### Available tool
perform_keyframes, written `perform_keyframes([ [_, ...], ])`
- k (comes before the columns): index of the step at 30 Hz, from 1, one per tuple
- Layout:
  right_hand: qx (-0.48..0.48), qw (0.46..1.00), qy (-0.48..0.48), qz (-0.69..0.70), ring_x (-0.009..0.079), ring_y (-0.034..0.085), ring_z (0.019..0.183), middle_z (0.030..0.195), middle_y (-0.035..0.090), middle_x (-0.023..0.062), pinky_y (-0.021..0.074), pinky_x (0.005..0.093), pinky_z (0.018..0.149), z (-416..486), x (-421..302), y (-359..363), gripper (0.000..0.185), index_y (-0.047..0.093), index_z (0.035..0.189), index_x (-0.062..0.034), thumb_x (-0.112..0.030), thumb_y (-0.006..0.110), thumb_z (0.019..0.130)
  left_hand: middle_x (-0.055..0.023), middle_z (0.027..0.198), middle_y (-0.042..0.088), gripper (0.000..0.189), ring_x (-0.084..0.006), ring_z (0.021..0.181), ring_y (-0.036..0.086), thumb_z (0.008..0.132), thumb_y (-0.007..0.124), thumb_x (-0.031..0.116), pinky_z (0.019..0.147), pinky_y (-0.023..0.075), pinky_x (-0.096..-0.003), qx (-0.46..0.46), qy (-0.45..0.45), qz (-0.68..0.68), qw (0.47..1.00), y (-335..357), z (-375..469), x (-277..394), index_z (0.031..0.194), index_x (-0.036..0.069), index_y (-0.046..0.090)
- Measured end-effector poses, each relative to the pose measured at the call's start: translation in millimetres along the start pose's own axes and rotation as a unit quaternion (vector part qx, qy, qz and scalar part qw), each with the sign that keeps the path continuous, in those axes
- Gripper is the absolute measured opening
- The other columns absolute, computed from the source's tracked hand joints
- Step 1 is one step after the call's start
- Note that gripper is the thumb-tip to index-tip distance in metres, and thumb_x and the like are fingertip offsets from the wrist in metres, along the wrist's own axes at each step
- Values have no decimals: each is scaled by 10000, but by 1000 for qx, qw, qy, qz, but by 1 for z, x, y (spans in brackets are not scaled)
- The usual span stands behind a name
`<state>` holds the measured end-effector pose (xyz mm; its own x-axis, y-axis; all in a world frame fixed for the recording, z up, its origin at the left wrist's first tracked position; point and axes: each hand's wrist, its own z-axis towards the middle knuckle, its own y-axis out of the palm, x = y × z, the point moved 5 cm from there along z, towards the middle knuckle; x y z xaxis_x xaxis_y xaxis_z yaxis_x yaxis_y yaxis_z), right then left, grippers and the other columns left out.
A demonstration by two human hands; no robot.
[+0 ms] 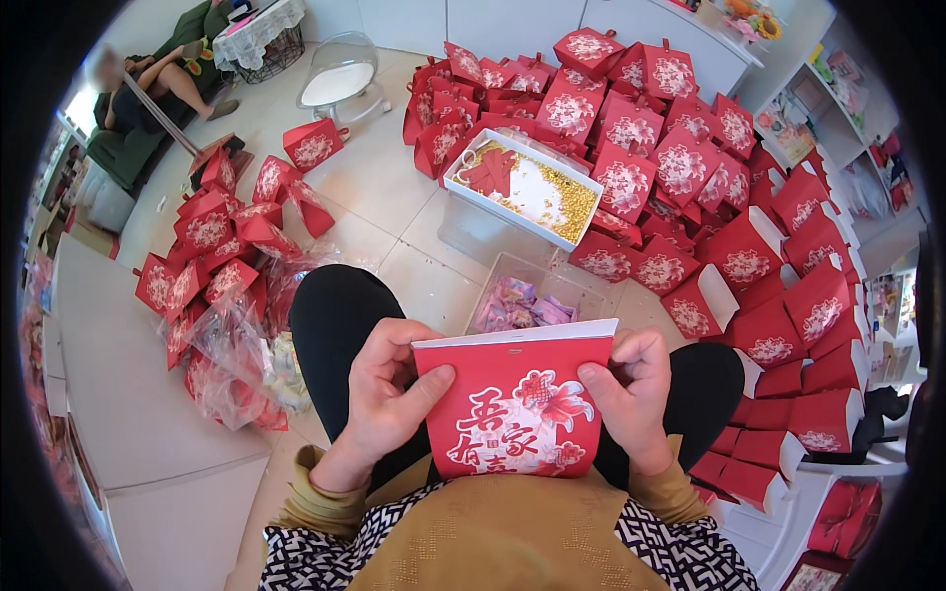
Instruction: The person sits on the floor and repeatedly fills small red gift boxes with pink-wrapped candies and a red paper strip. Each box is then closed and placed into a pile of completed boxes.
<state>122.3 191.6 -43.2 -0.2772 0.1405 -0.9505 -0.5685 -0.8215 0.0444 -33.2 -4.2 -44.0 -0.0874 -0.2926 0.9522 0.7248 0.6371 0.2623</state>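
Observation:
Held between both hands, upright before my body, is a red printed paper gift bag [514,406] with white inner flaps showing along its top edge. A small slot pierces the red panel near that edge. My left hand [395,395] grips its upper left corner, thumb on the printed front. At the upper right corner, my right hand [628,388] pinches in the same way. Just beyond the bag stands a clear plastic bin [480,303] holding purple wrapped packets [521,299]. Behind it, a white tray [510,210] carries gold beads [569,196] and red strips [484,171].
Closed red gift boxes [569,111] are heaped beyond the tray, with more [207,229] at left beside clear plastic bags [236,354]. Open-topped red boxes [768,340] curve around my right. A wheeled stool [340,74] and a seated person [155,81] are farther back.

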Motion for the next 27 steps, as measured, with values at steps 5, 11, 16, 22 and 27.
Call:
perform_keyframes([
  [5, -60, 994, 86, 11, 97, 587, 827, 967, 635, 55, 490, 257, 711, 16, -5, 1, 283, 578, 1150, -20, -36, 688, 891, -72, 977, 649, 253, -125, 895, 637, 869, 642, -81, 771, 503, -253, -74, 11, 57, 996, 1, 14, 6, 1109, -8, 616],
  [11, -253, 957, -12, -143, 189, 643, 874, 954, 685, 82, 485, 295, 761, 41, -12, -1, 269, 691, 1091, -39, -2, 692, 824, -99, 925, 696, 227, -185, 874, 675, 811, 661, -106, 750, 505, -273, -146, 54, 118, 981, -6, 28, 3, 991, 18, 725],
  [16, -286, 949, -17, -135, 213, 655, 841, 947, 694, 99, 502, 311, 732, 42, -8, -2, 226, 718, 1031, -48, 18, 679, 818, -120, 936, 715, 191, -182, 830, 665, 789, 717, -80, 716, 507, -268, -180, 61, 135, 972, -11, 30, 0, 947, 24, 743],
  [22, -271, 949, 12, -161, 218, 672, 817, 915, 707, 115, 511, 313, 708, 42, -9, -2, 163, 730, 1003, -47, -31, 701, 843, -98, 914, 727, 137, -149, 836, 671, 806, 757, 17, 736, 519, -270, -173, -5, 190, 966, -12, 32, 2, 942, 18, 741],
  [27, -249, 950, 22, -188, 225, 676, 777, 869, 707, 102, 510, 315, 686, 43, 2, -3, 134, 729, 992, -41, -81, 699, 867, -65, 805, 712, 143, -108, 719, 645, 843, 766, 105, 673, 515, -237, -146, -107, 172, 968, -8, 44, -5, 889, -23, 724],
])
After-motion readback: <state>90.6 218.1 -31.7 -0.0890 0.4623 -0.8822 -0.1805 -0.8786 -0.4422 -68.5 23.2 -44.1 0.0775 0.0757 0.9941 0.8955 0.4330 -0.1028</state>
